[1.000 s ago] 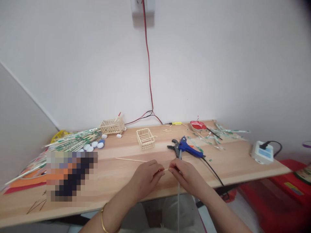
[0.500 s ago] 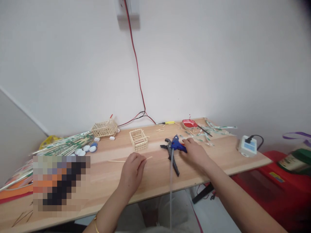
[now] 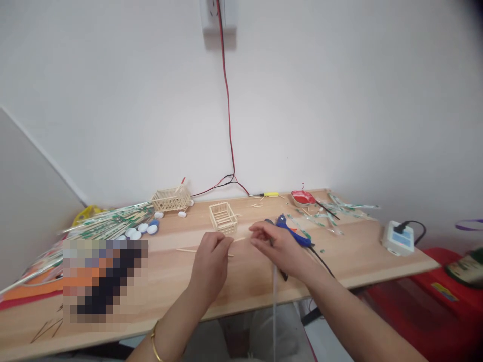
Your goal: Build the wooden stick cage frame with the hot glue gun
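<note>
My left hand point(image 3: 212, 259) is closed in a pinch on a thin wooden stick point(image 3: 240, 239), whose tip points right. Another wooden stick point(image 3: 185, 250) lies on the table, partly hidden under that hand. My right hand point(image 3: 277, 246) holds nothing; its fingers are parted near the tip of the held stick. Just beyond both hands stands a small open crate of wooden sticks point(image 3: 223, 217). To the right of my right hand lies a blue glue gun point(image 3: 298, 235). A black-handled cutter point(image 3: 284, 275) is mostly hidden beneath the right hand.
A larger stick-built cart point(image 3: 171, 199) stands at the back left, near bottle caps point(image 3: 152, 229) and wrapped sticks point(image 3: 113, 223). Behind on the right are a red paint dish point(image 3: 303, 197), plastic wrappers point(image 3: 332, 208) and a yellow-handled screwdriver point(image 3: 270, 194). A white power box point(image 3: 399, 236) sits at the right edge.
My right hand has let go of the glue gun and moved left toward my left hand. The glue gun now lies on the table. My left hand keeps its pinch on the stick.
</note>
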`<action>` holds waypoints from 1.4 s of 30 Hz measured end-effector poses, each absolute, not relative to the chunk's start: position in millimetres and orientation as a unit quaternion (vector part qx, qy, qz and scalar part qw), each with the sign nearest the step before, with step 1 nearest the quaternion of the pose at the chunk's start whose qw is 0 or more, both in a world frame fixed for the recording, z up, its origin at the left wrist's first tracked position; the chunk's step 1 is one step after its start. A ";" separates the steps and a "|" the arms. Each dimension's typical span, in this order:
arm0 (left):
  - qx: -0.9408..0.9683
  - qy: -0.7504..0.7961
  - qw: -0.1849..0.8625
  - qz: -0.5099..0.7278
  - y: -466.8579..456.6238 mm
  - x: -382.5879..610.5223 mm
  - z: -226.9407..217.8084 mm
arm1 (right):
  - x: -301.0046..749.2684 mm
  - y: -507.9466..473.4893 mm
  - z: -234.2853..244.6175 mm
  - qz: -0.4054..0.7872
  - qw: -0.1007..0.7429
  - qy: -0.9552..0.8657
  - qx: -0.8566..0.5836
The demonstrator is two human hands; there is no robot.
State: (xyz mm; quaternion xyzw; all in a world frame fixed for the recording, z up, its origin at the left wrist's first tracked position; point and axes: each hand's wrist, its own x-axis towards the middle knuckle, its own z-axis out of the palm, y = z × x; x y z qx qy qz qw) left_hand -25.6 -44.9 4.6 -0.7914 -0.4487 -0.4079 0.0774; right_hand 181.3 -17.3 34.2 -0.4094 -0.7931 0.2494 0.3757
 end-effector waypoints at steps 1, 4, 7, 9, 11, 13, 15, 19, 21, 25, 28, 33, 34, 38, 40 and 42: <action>-0.794 -0.446 0.082 -0.404 -45.7 -23.7 6.4 | 172.0 -18.1 33.4 0.269 0.378 -0.793 -0.396; -0.801 -0.447 0.095 -0.386 -45.8 -23.7 9.5 | 157.3 -15.4 30.6 0.291 0.369 -0.795 -0.383; -0.802 -0.447 0.090 -0.385 -39.5 -32.0 10.3 | 158.0 -5.1 30.9 0.265 0.393 -0.798 -0.371; -0.796 -0.444 0.069 -0.407 -32.0 -39.5 11.1 | 161.3 5.2 31.3 0.240 0.416 -0.800 -0.360; -0.783 -0.443 0.042 -0.435 -23.8 -46.2 12.8 | 163.7 16.7 30.6 0.218 0.430 -0.802 -0.354; -0.772 -0.447 0.023 -0.451 -16.5 -50.6 15.0 | 164.1 27.6 28.5 0.192 0.438 -0.804 -0.352; -0.770 -0.450 0.017 -0.452 -11.0 -52.5 17.0 | 163.1 36.9 25.7 0.160 0.445 -0.808 -0.351; -0.770 -0.454 0.052 -0.445 -3.9 -51.9 18.1 | 160.2 49.6 20.2 0.115 0.448 -0.815 -0.349; -0.762 -0.460 0.076 -0.449 -0.9 -51.2 16.9 | 159.6 53.4 17.4 0.096 0.448 -0.818 -0.347; -0.748 -0.472 0.085 -0.459 3.7 -50.6 13.1 | 160.3 57.6 11.6 0.092 0.452 -0.817 -0.347; -0.743 -0.470 0.083 -0.469 5.6 -50.1 11.0 | 160.9 59.4 8.0 0.104 0.461 -0.810 -0.347; -0.737 -0.471 0.087 -0.477 7.9 -49.4 9.7 | 159.9 62.4 5.1 0.111 0.461 -0.810 -0.344; -0.734 -0.474 0.086 -0.478 8.1 -49.4 9.5 | 159.5 62.8 4.9 0.111 0.461 -0.811 -0.343; -0.724 -0.493 0.075 -0.476 7.8 -49.7 8.3 | 158.2 63.3 4.3 0.116 0.464 -0.807 -0.345; -0.718 -0.504 0.062 -0.476 7.6 -49.6 8.2 | 157.8 63.3 4.2 0.121 0.465 -0.804 -0.350; -0.710 -0.517 0.041 -0.477 7.5 -49.0 8.7 | 157.6 63.1 4.4 0.122 0.464 -0.804 -0.353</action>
